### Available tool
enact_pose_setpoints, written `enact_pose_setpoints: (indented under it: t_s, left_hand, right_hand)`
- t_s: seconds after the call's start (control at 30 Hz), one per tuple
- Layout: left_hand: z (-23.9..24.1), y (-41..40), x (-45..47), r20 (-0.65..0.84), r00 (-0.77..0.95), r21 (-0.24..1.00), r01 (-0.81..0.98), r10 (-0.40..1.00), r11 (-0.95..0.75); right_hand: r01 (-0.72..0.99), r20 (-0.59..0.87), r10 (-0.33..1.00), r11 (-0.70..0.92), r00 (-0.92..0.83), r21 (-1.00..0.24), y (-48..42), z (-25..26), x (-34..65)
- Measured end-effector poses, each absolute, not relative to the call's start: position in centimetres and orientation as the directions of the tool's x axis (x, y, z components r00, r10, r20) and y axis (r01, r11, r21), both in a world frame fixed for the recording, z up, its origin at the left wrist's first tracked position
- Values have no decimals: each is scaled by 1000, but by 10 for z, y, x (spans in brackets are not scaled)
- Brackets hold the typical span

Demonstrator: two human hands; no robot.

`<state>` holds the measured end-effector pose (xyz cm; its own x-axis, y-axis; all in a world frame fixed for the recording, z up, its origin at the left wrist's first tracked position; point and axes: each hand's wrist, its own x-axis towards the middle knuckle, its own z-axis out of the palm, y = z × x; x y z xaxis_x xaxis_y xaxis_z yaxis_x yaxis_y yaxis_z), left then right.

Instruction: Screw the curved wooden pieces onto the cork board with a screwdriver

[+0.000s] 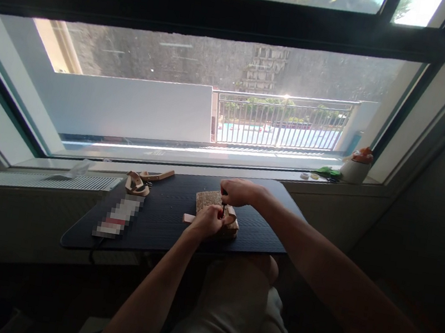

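Observation:
On a small dark table (162,224) lies a wooden model piece (230,225) on a cork mat (205,199). My left hand (206,221) is closed on the wooden piece, holding it down. My right hand (237,191) is closed around a thin dark tool (223,209) that points straight down onto the piece, between the two hands. A small wooden end (188,218) sticks out left of my left hand.
More wooden parts (142,182) lie at the table's back left, beside a blurred flat pack (117,218). On the window sill at right stand a white pot (355,168) and small green items (325,172). My knees are under the table's front edge.

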<state>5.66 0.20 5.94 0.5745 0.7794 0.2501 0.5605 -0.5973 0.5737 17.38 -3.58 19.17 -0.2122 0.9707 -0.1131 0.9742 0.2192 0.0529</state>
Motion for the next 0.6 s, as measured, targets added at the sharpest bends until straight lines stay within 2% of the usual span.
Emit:
enact_pose_setpoints:
  t_s: [0.3,0.6]
  left_hand:
    - [61,6,57,229,630,565,535,742,-628]
    - [57,9,59,240,567,568,576,788,-588]
  right_hand:
    - [972,-79,972,226,-221,65,-37,188,171]
    - [974,-64,982,187,-180,129,-41,195,163]
